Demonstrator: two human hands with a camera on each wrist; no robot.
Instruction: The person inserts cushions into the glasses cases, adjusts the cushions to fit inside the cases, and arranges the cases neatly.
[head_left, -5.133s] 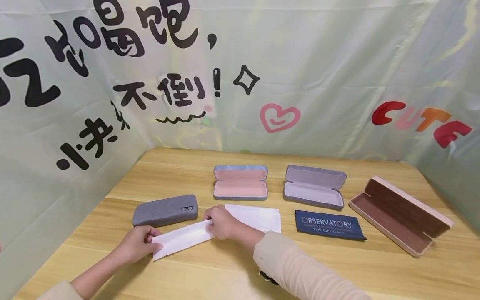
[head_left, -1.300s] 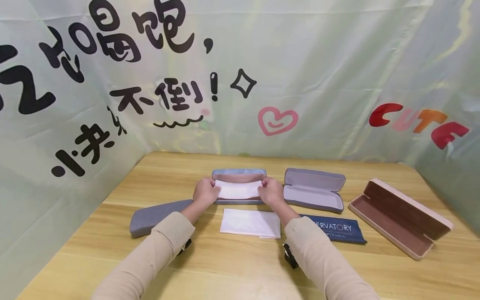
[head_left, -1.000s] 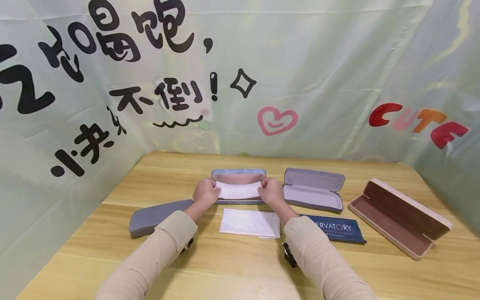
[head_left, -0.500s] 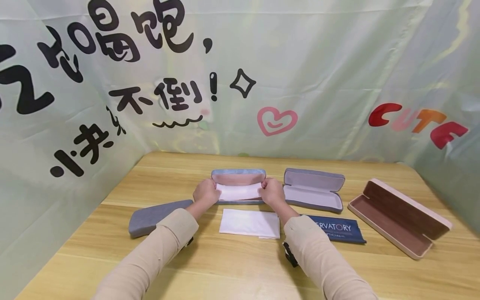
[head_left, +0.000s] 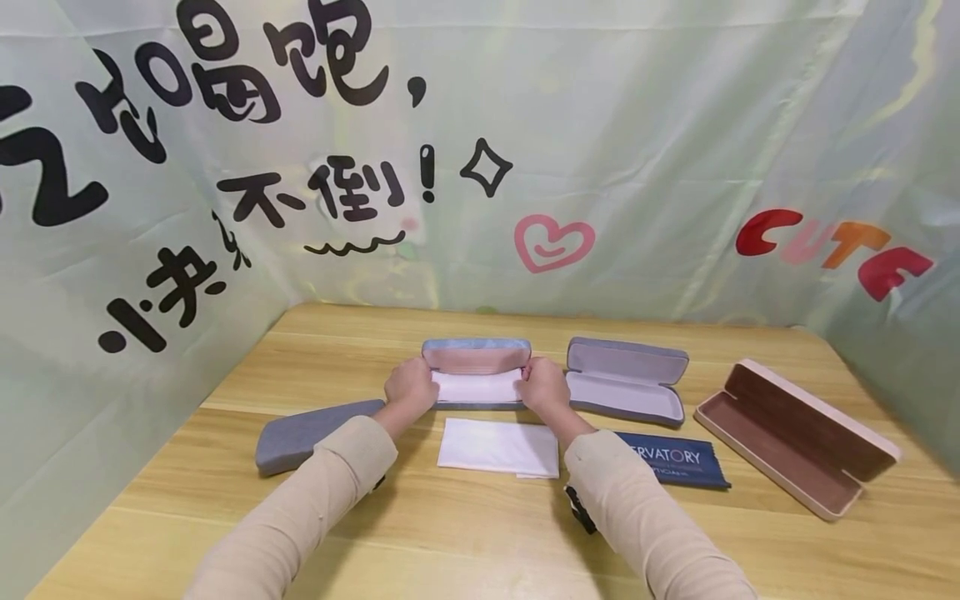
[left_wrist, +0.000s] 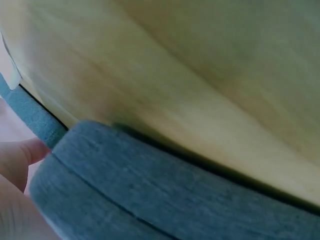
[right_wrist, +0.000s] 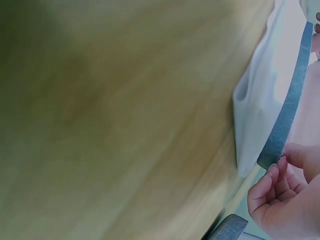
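Note:
A folded white cloth (head_left: 477, 387) lies in the lower half of an open blue glasses case (head_left: 477, 359) with pink lining. My left hand (head_left: 411, 384) holds the cloth's left end, and my right hand (head_left: 545, 385) pinches its right end, both at the ends of the case. In the right wrist view, the thumb and curled fingers of my right hand (right_wrist: 292, 197) meet at the case rim. The left wrist view catches only part of my left hand (left_wrist: 15, 165), so its fingertips are mostly hidden. A second folded white cloth (head_left: 498, 448) lies flat before the case.
A closed grey glasses case (head_left: 311, 435) sits at left, beneath my left forearm. To the right stand an open purple-grey case (head_left: 626, 398) and an open pink case with brown lining (head_left: 795, 442). My right sleeve partly covers a navy cloth (head_left: 682, 462) with lettering.
Earlier, both hands held the white cloth above the table near the closed grey case. They have carried it to the blue case and, over the last second, lowered it inside.

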